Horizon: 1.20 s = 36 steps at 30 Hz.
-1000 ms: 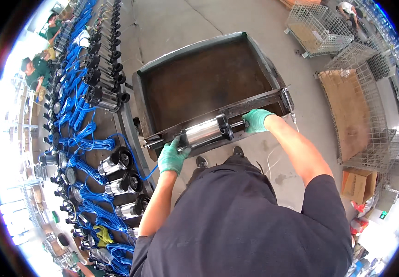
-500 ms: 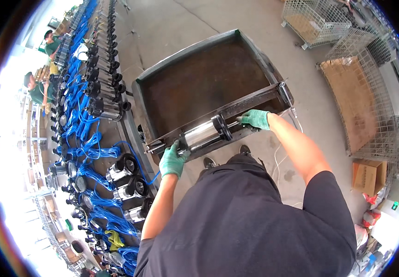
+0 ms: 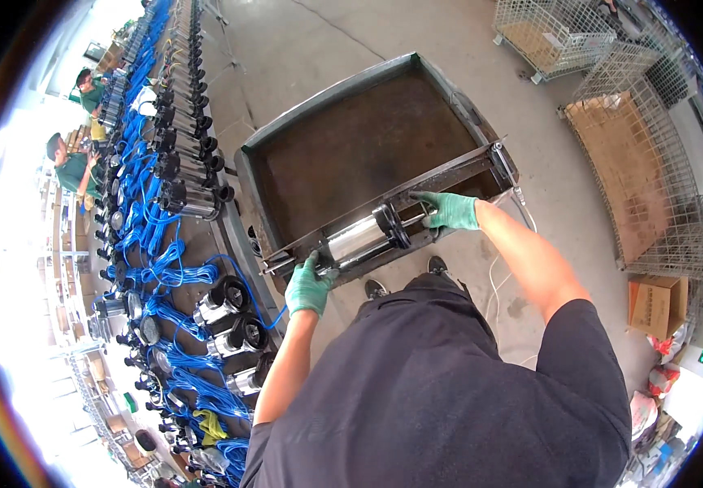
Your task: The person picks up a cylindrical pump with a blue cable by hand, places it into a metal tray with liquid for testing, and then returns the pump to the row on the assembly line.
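A silver cylindrical pump (image 3: 357,237) with black ends lies across the near side of a metal tank (image 3: 286,112), along a dark rail. My left hand (image 3: 308,286), in a green glove, is closed on the pump's black left end, thumb on top. Beyond the pump's right end a thin metal rod (image 3: 413,220) sticks out. My right hand (image 3: 454,211), also gloved in green, is at that rod with fingers and thumb spread apart around its end. The rod's tip is partly hidden by the hand.
On my left, a long bench holds rows of similar pumps (image 3: 191,198) and coiled blue cables (image 3: 185,275). Two people in green (image 3: 71,172) are beyond it. Wire cages (image 3: 624,167) and a cardboard box (image 3: 656,305) stand on the right. A pale hose (image 3: 494,281) trails on the floor.
My right hand has opened from a pinch on the rod, its upper fingers now reaching over toward the rail. My left hand keeps its place on the pump. The view has shifted slightly.
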Available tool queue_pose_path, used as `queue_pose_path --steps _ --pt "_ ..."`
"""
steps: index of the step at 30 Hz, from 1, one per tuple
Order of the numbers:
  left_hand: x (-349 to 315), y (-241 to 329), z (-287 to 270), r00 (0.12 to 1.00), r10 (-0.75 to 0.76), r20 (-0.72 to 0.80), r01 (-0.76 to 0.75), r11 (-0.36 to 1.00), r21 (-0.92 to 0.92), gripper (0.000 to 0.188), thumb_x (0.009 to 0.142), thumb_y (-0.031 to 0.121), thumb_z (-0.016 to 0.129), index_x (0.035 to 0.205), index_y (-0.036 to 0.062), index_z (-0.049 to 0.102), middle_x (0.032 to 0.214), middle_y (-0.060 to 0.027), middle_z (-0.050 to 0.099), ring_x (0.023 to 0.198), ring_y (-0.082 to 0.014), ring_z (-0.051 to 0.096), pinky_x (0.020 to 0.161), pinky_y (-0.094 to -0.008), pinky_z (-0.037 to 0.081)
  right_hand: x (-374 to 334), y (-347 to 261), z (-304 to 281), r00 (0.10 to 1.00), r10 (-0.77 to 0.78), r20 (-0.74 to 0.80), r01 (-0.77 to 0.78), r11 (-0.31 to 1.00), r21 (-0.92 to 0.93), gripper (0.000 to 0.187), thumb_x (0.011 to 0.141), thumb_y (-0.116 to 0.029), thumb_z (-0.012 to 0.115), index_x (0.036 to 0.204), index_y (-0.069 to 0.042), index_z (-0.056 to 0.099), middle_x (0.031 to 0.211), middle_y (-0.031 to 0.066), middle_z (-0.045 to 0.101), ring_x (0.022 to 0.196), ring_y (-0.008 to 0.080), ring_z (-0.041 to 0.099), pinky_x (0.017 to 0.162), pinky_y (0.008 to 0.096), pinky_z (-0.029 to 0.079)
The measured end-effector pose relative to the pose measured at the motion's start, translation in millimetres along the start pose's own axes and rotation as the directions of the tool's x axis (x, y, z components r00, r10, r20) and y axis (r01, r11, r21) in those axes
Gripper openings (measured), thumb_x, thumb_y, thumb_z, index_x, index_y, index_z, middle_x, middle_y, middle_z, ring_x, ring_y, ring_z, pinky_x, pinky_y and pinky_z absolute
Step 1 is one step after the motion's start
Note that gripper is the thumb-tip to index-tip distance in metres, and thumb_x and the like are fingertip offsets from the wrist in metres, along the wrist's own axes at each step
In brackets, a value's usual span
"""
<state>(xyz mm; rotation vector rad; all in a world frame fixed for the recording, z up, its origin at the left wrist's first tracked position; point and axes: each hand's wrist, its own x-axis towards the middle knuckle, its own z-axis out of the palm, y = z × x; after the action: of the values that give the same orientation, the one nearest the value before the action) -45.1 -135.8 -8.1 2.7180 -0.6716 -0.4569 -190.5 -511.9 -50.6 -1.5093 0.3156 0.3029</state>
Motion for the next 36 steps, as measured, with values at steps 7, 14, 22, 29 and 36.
queue_pose_path --steps 7,14,22,29,36 --pt "-2 0 1 0.999 0.022 -0.029 -0.024 0.998 -0.056 0.068 0.083 0.04 0.084 0.141 0.0112 0.062 0.116 -0.0161 0.069 0.103 -0.0334 0.07 0.092 -0.0419 0.054 18 -12 10 0.996 0.094 -0.005 -0.049 0.467 -0.883 0.063 0.087 -0.013 0.069 0.148 -0.006 0.054 0.124 0.0228 0.07 0.111 0.0382 0.07 0.089 0.0467 0.057" --pt "0 -2 3 0.999 0.012 -0.032 -0.015 0.998 -0.067 0.067 0.084 0.039 0.083 0.141 0.0112 0.062 0.117 -0.0167 0.069 0.106 -0.0339 0.069 0.092 -0.0422 0.054 8 2 10 0.99 0.035 -0.134 -0.03 0.999 0.044 0.061 0.095 -0.028 0.073 0.148 -0.006 0.054 0.109 0.0081 0.074 0.09 0.0152 0.067 0.077 0.0313 0.056" --pt "0 3 0 1.0 0.0 -0.003 0.0 1.0 -0.022 0.066 0.084 0.038 0.082 0.141 0.0109 0.061 0.119 -0.0162 0.068 0.109 -0.0343 0.068 0.094 -0.042 0.054 12 15 3 0.994 0.063 -0.094 -0.056 0.995 0.078 0.039 0.097 -0.018 0.065 0.131 0.0 0.066 0.109 0.0087 0.074 0.094 0.0186 0.07 0.083 0.0316 0.058" --pt "-1 -2 4 1.0 -0.006 -0.018 0.005 0.999 -0.045 0.065 0.083 0.036 0.084 0.14 0.0114 0.062 0.121 -0.0145 0.069 0.109 -0.0334 0.069 0.094 -0.0416 0.054 28 -10 16 0.993 0.117 -0.016 -0.058 0.363 -0.93 0.041 0.083 -0.023 0.068 0.12 -0.006 0.071 0.113 0.0238 0.072 0.11 0.0447 0.066 0.093 0.0493 0.054" --pt "0 -1 7 0.999 0.01 -0.044 -0.013 0.997 -0.077 0.063 0.084 0.037 0.083 0.139 0.011 0.063 0.121 -0.0147 0.069 0.108 -0.033 0.069 0.093 -0.0408 0.055 19 23 13 0.942 -0.148 -0.302 0.032 0.933 -0.359 0.035 0.094 -0.018 0.066 0.126 -0.004 0.07 0.107 0.017 0.076 0.097 0.0284 0.073 0.085 0.0404 0.057"
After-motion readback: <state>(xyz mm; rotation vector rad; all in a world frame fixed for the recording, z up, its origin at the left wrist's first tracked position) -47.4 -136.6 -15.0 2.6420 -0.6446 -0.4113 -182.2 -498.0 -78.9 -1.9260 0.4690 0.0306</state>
